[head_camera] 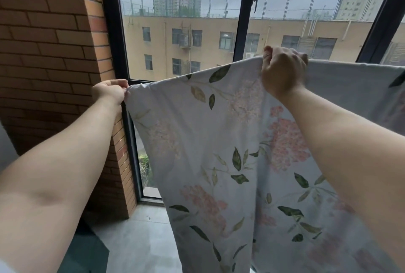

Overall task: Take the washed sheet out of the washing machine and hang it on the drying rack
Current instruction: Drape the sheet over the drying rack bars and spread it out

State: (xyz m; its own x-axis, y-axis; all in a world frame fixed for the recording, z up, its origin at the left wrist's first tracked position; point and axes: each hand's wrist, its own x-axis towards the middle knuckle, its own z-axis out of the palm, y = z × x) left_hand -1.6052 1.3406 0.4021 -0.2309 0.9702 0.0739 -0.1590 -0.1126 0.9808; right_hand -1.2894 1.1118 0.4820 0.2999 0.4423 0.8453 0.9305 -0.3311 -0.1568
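Head view, what does it show?
— One sheet [219, 152], pale with pink flowers and green leaves, hangs spread before the window [186, 31].
— And the hands?
— Two. The left hand [110, 92] pinches the sheet's top left corner beside the brick wall [48, 53]; the right hand [282, 68] is fisted over its top edge. Bare floor [140, 239] lies below.

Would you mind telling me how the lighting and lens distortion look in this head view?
Head view: flat, overcast daylight comes through the window, so shadows are soft and there is no glare; the sheet is partly backlit yet its print reads clearly; wide-angle bending curves the window frame and brick wall near the edges; both hands look sharp.
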